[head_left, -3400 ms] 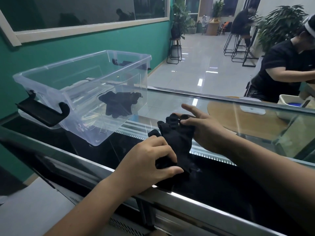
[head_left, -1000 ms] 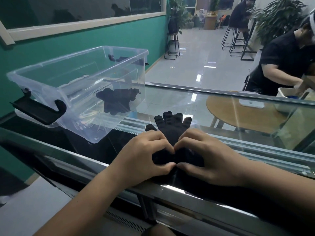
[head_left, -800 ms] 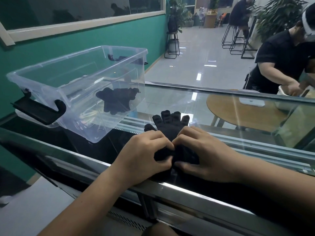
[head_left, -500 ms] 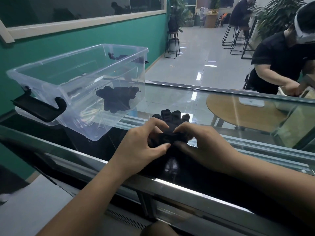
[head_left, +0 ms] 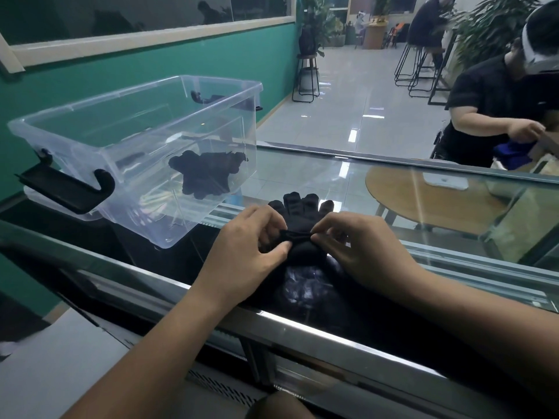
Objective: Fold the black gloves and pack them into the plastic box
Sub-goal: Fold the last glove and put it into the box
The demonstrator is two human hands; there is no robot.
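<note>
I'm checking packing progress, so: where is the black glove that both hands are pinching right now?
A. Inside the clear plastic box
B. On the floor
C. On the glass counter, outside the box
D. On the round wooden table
C: the left hand and right hand pinch the glove on the glass counter, beside the plastic box.
</note>
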